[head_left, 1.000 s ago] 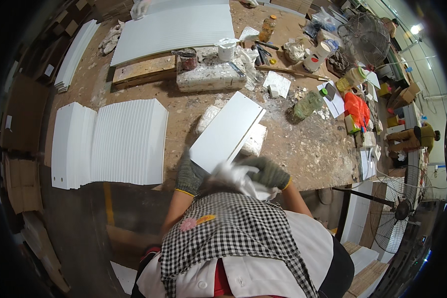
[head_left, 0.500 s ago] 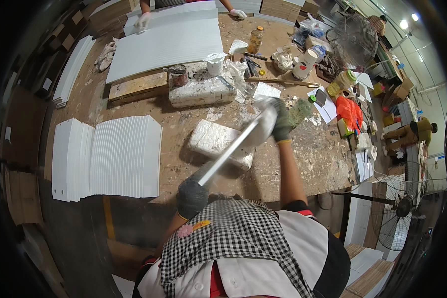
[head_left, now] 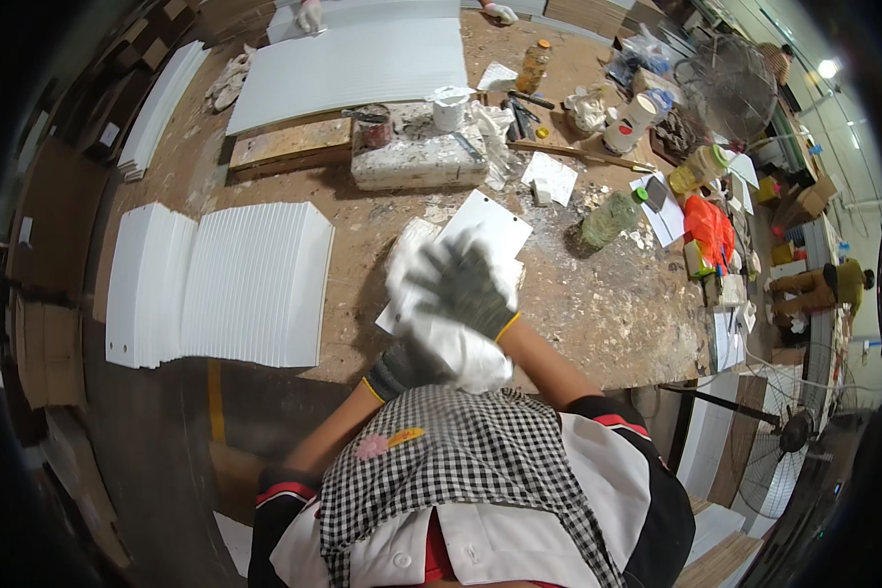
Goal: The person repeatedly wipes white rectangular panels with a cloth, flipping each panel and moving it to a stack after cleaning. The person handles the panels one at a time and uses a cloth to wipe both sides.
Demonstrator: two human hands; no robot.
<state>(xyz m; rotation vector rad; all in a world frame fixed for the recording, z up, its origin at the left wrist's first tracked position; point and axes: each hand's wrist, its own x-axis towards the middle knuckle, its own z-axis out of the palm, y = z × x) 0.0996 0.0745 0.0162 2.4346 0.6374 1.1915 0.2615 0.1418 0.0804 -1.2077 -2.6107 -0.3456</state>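
A white panel (head_left: 488,221) with small dark holes near its far edge lies flat on a white wrapped block (head_left: 414,240). My right hand (head_left: 467,290), in a dark grey knit glove with a yellow cuff, is over the panel. Its fingers are spread and slightly blurred, with nothing in them. Close to my apron, my left hand (head_left: 405,370), gloved alike, is closed on a bunched white cloth (head_left: 468,355). That cloth is partly smeared by motion and hangs over the panel's near end. Fingertips of the left hand are hard to make out.
Rows of white panels (head_left: 255,284) stand at left. Beyond lie a paint-stained block (head_left: 416,174) with a white cup (head_left: 450,110), and a large white sheet stack (head_left: 363,73). A green bottle (head_left: 610,221) and red bag (head_left: 708,227) are right. A co-worker's gloved hand (head_left: 310,15) is across the table.
The panel, earlier held tilted between both hands, now lies flat on the wrapped block. The cloth has passed from my right hand to my left, and my right hand has opened.
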